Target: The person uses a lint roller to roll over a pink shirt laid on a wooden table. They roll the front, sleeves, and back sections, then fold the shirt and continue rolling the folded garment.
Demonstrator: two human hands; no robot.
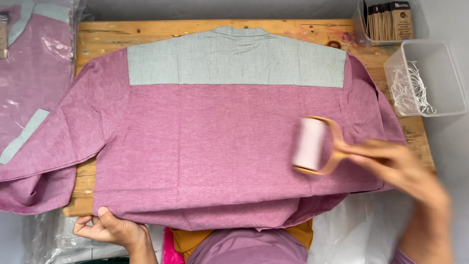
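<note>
Two bare hands work over a mauve shirt (220, 146) that lies back-up and spread flat on a wooden worktop (195, 27), its grey-green yoke (234, 61) toward twelve o'clock and its hem toward six. The right hand (395, 168), blurred, comes in from four o'clock with its fingers (364, 151) closed around the tan handle of a lint roller (312, 145). The roller's pale pink drum rests on the shirt's back panel at about three o'clock from the garment's middle, just inside the right sleeve seam. The left hand (110, 227) sits at seven o'clock, at the near edge of the worktop, its fingers pinched together on the shirt's hem near the lower left corner, thumb on top of the cloth.

At one o'clock, past the shirt's shoulder, a clear plastic tub (430, 78) holds a tangle of white strings, and just beyond it a second clear tub (386, 22) holds a row of brown card tags standing on edge. At ten o'clock, off the worktop's left side, another mauve garment lies folded in a clear plastic bag (34, 73). At six o'clock, below the hem, more mauve, mustard and bright pink cloth shows.
</note>
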